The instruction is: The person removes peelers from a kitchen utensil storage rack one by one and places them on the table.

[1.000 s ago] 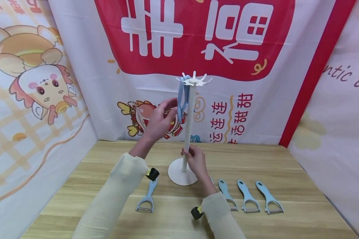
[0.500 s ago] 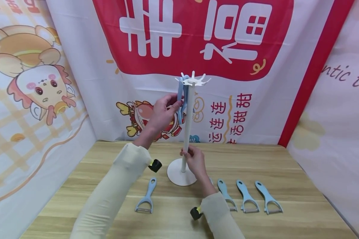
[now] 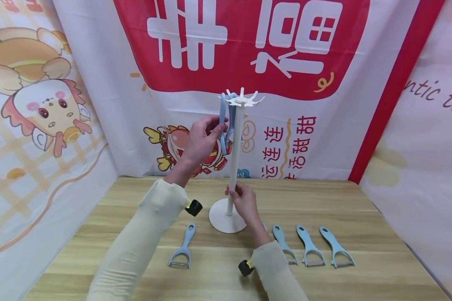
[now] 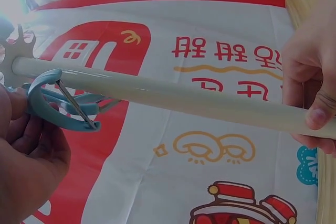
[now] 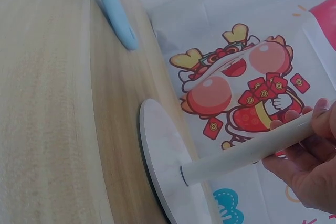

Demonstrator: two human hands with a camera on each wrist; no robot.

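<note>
A white stand with a ring of hooks on top rises at the centre; its pole [image 3: 235, 154] comes up from a round base [image 3: 220, 223]. My left hand [image 3: 201, 140] pinches a light blue peeler [image 3: 222, 110], its handle end right at the tip of a left-side hook. Close behind it a second blue peeler [image 3: 232, 115] hangs beside the pole. In the left wrist view, the held peeler's forked head [image 4: 68, 121] and metal blade point down the pole. My right hand [image 3: 245, 202] grips the lower pole between thumb and fingers, as the right wrist view of this hand [image 5: 310, 169] also shows.
One blue peeler [image 3: 183, 248] lies on the wooden table [image 3: 211, 271] left of the base. To the right lie several more, such as the outermost peeler [image 3: 337, 246]; my right forearm partly covers the nearest. Printed cloth [image 3: 165, 104] hangs behind and at the sides.
My left fingers have closed from beside the hanging peelers onto the nearer one. Its handle end has shifted left, away from the other peeler, toward the hook tip. My right hand keeps its grip.
</note>
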